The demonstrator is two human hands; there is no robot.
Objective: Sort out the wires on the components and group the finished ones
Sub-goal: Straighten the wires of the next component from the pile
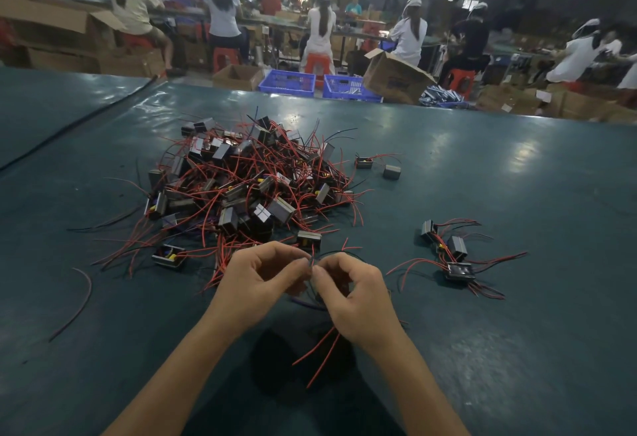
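Your left hand (pixel 262 277) and right hand (pixel 351 292) meet low in the middle of the table (pixel 517 177), just on your side of the pile (pixel 241 187) of unsorted components. Each grip is pressed together, thumb to forefinger. Both pinch the same thin wire end (pixel 312 260) where your fingertips touch, and the other fingers curl loosely. The component this wire belongs to is hidden under your palms, so I cannot tell how it sits. Its red leads (pixel 319 346) show below your right hand. They run from under the wrist toward your body, long axis far to near, with the free ends pointing at you and a little to your left.

The finished group (pixel 451 258) lies to your right and slightly beyond the right hand, well apart from it and from the pile. It is about three components close together in a short row running from far-left to near-right, with their wires fanning mostly to the right. Your right hand is plainly the nearer one. Once the wire is straight, the piece probably travels with that hand, right and a little forward, while the left lets go. Lay it at the near end of the row with its leads out to the right like the others. Watch that the trailing red leads do not snag the nearest component (pixel 308 239) at the pile's edge.
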